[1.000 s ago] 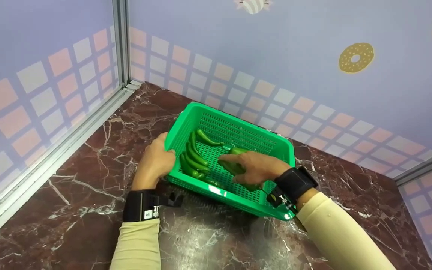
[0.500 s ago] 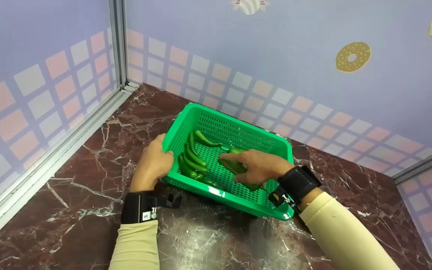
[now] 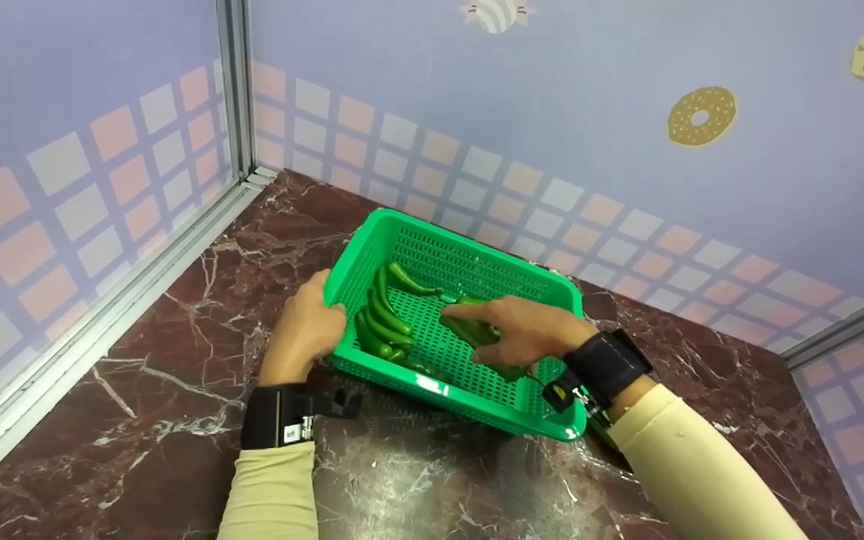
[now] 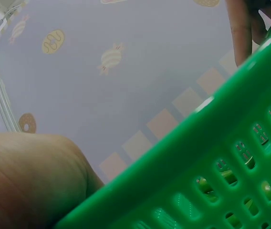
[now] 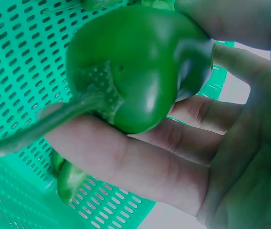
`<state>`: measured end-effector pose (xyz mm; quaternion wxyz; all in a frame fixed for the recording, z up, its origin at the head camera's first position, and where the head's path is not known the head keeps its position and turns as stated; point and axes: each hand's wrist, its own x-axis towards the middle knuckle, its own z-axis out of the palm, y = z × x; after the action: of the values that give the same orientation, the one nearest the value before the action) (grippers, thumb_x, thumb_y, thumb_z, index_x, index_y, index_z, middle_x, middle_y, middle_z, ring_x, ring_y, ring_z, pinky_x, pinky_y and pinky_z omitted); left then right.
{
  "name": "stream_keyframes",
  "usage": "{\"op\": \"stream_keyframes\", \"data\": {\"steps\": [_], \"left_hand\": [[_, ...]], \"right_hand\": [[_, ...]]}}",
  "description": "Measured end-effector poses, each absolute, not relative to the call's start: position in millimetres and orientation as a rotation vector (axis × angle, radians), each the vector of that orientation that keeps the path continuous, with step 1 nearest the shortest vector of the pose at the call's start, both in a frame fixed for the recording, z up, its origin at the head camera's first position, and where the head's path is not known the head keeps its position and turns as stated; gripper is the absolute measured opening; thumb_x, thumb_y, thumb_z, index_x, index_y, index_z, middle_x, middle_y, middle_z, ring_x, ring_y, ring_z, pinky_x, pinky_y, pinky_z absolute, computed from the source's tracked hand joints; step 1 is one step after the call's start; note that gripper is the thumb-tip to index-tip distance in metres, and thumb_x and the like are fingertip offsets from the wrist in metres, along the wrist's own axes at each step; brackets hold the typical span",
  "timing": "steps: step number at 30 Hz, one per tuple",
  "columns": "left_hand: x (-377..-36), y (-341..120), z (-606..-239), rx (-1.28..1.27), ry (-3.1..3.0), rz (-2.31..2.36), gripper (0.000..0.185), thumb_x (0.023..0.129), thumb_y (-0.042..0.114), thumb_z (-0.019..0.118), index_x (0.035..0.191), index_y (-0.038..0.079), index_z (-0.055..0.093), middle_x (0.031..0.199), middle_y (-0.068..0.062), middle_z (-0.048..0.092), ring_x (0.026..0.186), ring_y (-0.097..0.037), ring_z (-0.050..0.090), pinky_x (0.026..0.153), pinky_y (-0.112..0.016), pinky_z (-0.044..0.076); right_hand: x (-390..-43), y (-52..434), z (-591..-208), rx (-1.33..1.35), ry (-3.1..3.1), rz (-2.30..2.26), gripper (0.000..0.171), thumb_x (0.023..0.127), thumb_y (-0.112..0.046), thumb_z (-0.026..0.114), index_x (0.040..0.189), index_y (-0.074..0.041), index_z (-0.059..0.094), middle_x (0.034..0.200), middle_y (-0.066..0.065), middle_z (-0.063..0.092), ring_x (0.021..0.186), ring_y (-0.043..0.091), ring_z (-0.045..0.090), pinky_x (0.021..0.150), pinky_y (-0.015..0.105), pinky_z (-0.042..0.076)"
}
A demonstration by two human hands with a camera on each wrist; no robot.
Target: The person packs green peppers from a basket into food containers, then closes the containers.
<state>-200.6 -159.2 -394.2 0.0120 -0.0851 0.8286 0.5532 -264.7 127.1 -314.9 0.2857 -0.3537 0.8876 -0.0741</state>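
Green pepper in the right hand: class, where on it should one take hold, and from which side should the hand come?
Take the green pepper round its broad, rounded body, coming from above into the open top of the basket. The right hand already grips it there, fingers beneath and thumb over it. The thin, curved stem looks too slight to hold by. The left hand holds the basket's rim.

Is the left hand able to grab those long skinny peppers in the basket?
Probably yes. The left hand grips the basket rim right beside the long peppers, and nothing covers them; it would have to let go first.
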Motion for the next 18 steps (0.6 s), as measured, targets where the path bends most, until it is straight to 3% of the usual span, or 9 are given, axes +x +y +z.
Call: {"op": "stream_keyframes", "data": {"steps": [18], "left_hand": [[-200.5, -159.2, -393.9, -0.260, 2.570, 1.700, 0.063, 0.106, 0.010, 0.041, 0.167, 0.009, 0.022, 0.159, -0.026, 0.044, 0.147, -0.042, 0.043, 0.120, -0.059, 0.035]], "right_hand": [[-262.4, 132.7, -310.3, -0.933, 2.366, -0.211, 0.075, 0.099, -0.023, 0.071, 0.163, -0.035, 0.035, 0.136, 0.022, 0.060, 0.053, 0.013, 0.065, 0.051, 0.034, 0.058]]}}
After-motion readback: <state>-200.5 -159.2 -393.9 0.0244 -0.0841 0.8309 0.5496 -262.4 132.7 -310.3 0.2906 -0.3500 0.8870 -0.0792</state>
